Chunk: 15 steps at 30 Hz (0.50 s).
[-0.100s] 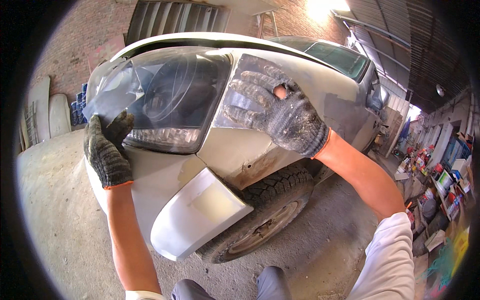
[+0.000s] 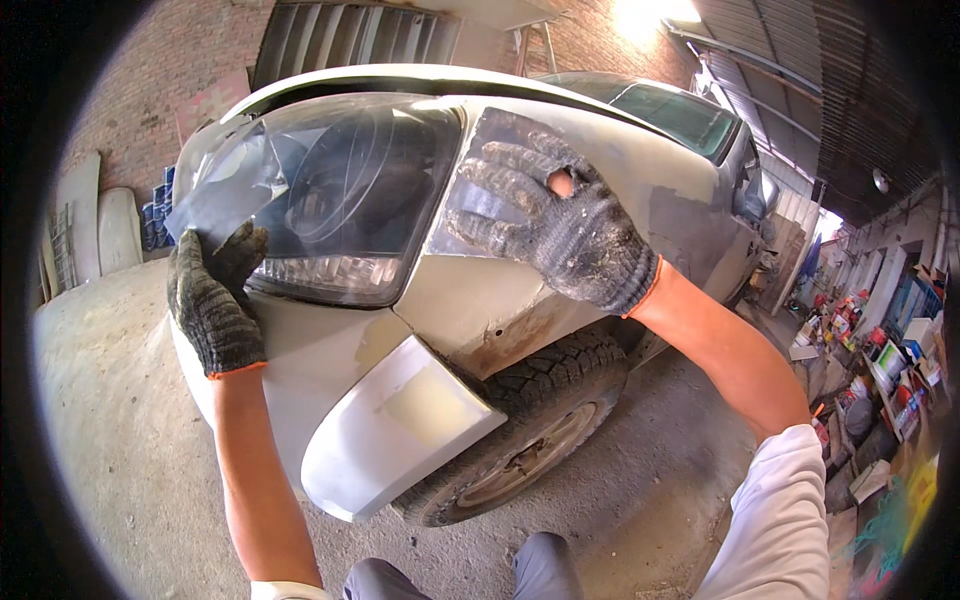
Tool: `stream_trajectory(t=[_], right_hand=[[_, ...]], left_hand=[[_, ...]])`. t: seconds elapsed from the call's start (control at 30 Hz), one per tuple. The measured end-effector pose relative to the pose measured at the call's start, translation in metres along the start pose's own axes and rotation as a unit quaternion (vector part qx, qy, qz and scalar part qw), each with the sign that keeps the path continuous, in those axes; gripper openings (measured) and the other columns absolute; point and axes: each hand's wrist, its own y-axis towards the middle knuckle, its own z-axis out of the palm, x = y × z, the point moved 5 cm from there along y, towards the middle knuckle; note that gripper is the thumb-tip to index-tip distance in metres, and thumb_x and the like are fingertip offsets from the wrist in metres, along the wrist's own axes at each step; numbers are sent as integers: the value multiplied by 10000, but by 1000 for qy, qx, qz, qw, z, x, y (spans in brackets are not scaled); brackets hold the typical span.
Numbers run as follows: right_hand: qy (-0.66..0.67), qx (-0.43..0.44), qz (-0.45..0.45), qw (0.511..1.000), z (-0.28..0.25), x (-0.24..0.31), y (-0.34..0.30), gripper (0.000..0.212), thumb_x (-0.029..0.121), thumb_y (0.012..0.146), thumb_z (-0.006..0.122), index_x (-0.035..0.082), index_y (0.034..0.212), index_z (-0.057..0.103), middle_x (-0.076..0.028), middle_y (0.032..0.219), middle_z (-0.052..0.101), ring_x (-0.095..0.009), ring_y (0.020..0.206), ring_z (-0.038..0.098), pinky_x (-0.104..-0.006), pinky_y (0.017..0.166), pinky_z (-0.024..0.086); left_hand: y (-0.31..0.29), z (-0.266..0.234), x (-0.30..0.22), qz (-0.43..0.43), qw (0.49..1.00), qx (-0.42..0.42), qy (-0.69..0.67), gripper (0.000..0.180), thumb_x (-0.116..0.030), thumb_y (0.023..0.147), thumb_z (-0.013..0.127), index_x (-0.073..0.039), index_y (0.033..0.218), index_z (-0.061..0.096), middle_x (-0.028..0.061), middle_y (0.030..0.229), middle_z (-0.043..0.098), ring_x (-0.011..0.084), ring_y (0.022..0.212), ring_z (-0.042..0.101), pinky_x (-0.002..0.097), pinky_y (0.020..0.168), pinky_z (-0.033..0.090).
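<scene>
A clear plastic film point(image 2: 215, 192) stretches over the car's headlight point(image 2: 330, 272) and onto the pale fender point(image 2: 490, 290). At its left end, my left hand point(image 2: 215, 300), in a dark knitted glove with an orange cuff, pinches the film's edge between thumb and fingers. My right hand point(image 2: 575, 225), in a matching worn glove, lies with fingers spread, pressing the film against the fender beside the headlight. Bare skin shows through a hole in this glove. Light curved lines and glints run across the film over the lamp.
Below the headlight, a white bumper corner piece point(image 2: 395, 430) juts out in front of the tyre point(image 2: 540, 430). The car's hood point(image 2: 400, 75) edge runs above the lamp. Along the right wall lies a cluttered pile of boxes and cans point(image 2: 890, 370). Panels point(image 2: 120, 230) lean against the brick wall at left.
</scene>
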Motion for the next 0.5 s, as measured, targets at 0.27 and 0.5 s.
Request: stream_trajectory(t=[0.27,0.5], right_hand=[[-11,-9,-3,1000,6,0,0,403,195,848,517,256,1228,637,-89,1331,540,-291,1269,472,-469,1079,379],[-9,44,0,999,8,-1,-9,395,187,899,473,242,1273,589,-85,1400,461,-272,1318,419,-475,1123,330]], left_hand=[[1,-3,1,24,1000,8,6,350,-245,1020,389,49,1194,463,266,1003,678,327,832,706,374,814,570],[3,-4,3,16,1000,11,4,351,-245,1013,404,48,1197,461,255,983,689,322,825,704,384,823,568]])
